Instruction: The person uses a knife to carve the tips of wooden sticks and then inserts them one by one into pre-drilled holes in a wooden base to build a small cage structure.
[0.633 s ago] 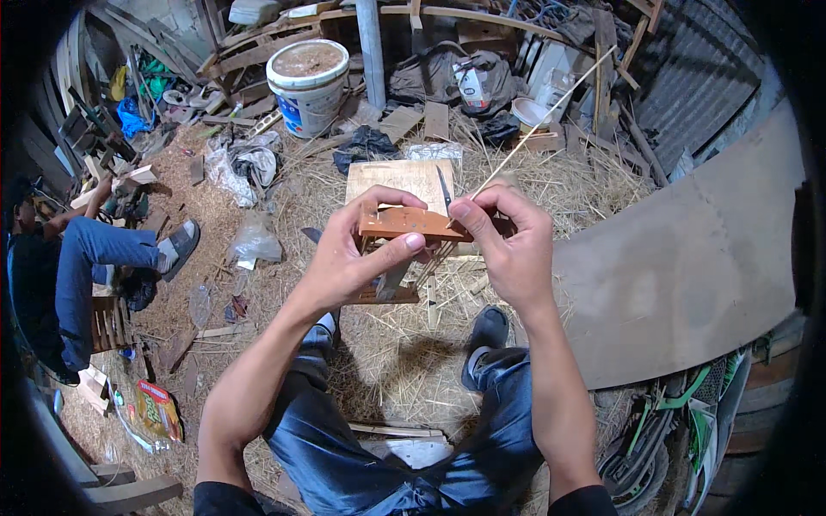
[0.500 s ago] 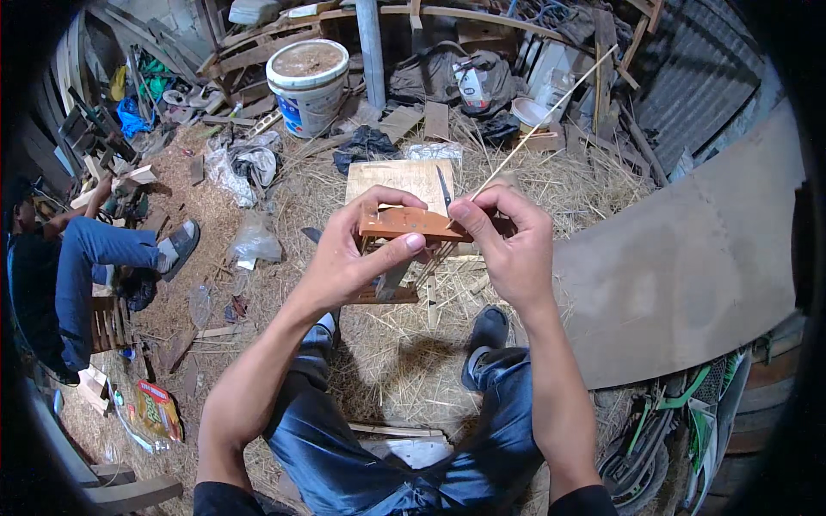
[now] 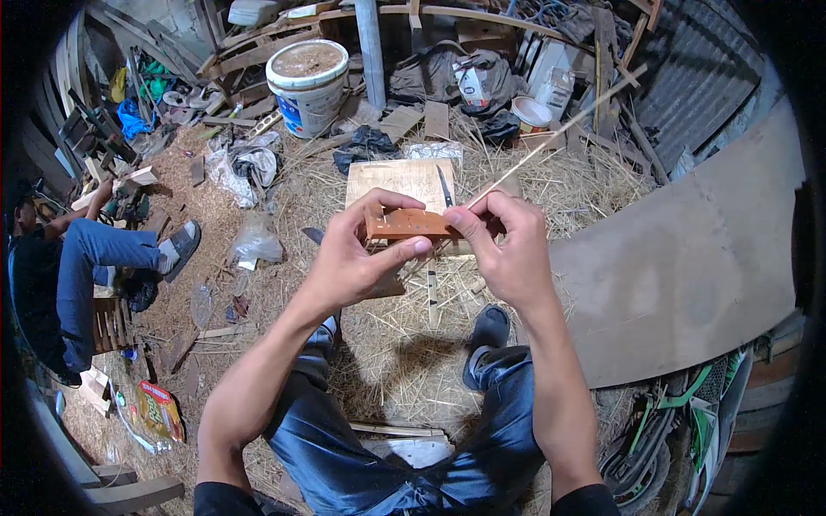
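Observation:
My left hand [image 3: 345, 262] grips a reddish-brown wooden piece [image 3: 404, 225] with small holes along its face, thumb below and fingers over the top. A long thin bamboo stick [image 3: 564, 129] is pinched between thumb and fingers of my right hand [image 3: 514, 249]. Its near end meets the right part of the wooden piece; my fingers hide the exact contact. From there the stick slants up and away to the right. Beyond my hands lies a pale wooden board [image 3: 391, 176] with a dark knife [image 3: 445, 184] on it.
Straw and shavings cover the floor. A white bucket [image 3: 308, 95] stands at the back, beside a post [image 3: 370, 56]. On the left a seated person [image 3: 112, 249] handles wood. A large grey sheet [image 3: 680, 267] curves along the right, above a green-and-white motorbike [image 3: 688, 413].
The wooden piece has tilted, so the thin sticks and lower bar beneath it are now mostly hidden. The stick in my right hand has swung slightly down and to the right.

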Demonstrator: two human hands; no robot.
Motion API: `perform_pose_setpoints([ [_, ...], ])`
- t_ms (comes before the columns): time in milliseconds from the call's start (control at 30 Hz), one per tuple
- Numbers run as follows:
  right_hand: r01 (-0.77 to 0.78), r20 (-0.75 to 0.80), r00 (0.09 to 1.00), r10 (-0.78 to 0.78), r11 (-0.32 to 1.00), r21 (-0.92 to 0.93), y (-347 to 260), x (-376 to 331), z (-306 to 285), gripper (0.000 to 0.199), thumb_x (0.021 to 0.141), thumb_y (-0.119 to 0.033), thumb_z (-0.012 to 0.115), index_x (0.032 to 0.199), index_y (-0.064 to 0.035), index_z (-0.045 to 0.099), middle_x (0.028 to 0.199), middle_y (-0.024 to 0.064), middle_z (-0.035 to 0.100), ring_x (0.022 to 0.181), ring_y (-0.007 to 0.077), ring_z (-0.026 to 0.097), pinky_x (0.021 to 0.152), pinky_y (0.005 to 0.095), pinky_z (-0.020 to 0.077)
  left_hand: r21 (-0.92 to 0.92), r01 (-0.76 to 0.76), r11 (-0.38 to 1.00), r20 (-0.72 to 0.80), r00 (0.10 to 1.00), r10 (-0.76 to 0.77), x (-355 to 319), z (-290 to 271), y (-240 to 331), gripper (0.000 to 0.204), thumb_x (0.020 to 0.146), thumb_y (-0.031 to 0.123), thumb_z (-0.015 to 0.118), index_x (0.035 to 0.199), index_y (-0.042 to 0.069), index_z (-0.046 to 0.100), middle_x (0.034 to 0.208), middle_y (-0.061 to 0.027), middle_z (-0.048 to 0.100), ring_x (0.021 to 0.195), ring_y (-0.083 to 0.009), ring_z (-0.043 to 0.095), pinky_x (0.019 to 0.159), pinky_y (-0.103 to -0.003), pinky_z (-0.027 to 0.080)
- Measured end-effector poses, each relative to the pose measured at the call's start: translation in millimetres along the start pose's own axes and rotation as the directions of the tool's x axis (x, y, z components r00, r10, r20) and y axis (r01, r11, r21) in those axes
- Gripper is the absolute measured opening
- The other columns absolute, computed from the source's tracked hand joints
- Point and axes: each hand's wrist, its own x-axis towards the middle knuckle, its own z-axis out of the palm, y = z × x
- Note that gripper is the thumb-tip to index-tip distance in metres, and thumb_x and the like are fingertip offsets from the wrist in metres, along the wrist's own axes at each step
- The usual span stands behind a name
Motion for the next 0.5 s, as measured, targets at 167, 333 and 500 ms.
perform_pose_setpoints([
  [167, -0.093, -0.008, 0.996, 0.094, 0.993, 0.067, -0.1, -2.6, 3.7, 0.020, 0.082, -0.012, 0.068, 0.071, 0.0021, 0.061, 0.060, 0.0060, 0.055, 0.050, 0.0113, 0.047, 0.048, 0.0270, 0.0351, -0.023, 0.034, 0.999, -0.048, 0.998, -0.035, -2.9, 5.9, 4.8, 0.037, 0.078, 0.014, 0.076, 0.107, 0.000, 0.057, 0.094, -0.0086, 0.066, 0.086, -0.0118, 0.062, 0.076, -0.027, 0.050],
  [333, -0.039, 0.033, 0.999, 0.039, 0.999, -0.008, 12.6, -4.0, 11.3, 0.022, 0.083, -0.014, 0.066, 0.071, 0.0023, 0.059, 0.061, 0.0102, 0.055, 0.050, 0.0175, 0.049, 0.050, 0.0307, 0.0381, 0.054, 0.027, 0.998, -0.049, 0.998, -0.024, -5.8, 6.6, -1.9, 0.032, 0.081, 0.013, 0.073, 0.105, -0.001, 0.057, 0.090, -0.0084, 0.067, 0.084, -0.0116, 0.064, 0.074, -0.026, 0.051],
  [500, -0.095, 0.068, 0.993, 0.098, 0.994, -0.048, 29.7, 0.2, 28.1, 0.021, 0.086, -0.017, 0.062, 0.078, 0.0024, 0.059, 0.071, 0.0163, 0.057, 0.063, 0.0302, 0.056, 0.060, 0.0376, 0.0430, -0.127, 0.227, 0.966, 0.014, 0.974, -0.227, 0.4, 4.3, -21.1, 0.033, 0.084, 0.018, 0.070, 0.107, 0.000, 0.054, 0.092, -0.0062, 0.064, 0.082, -0.0113, 0.061, 0.071, -0.025, 0.048],
])
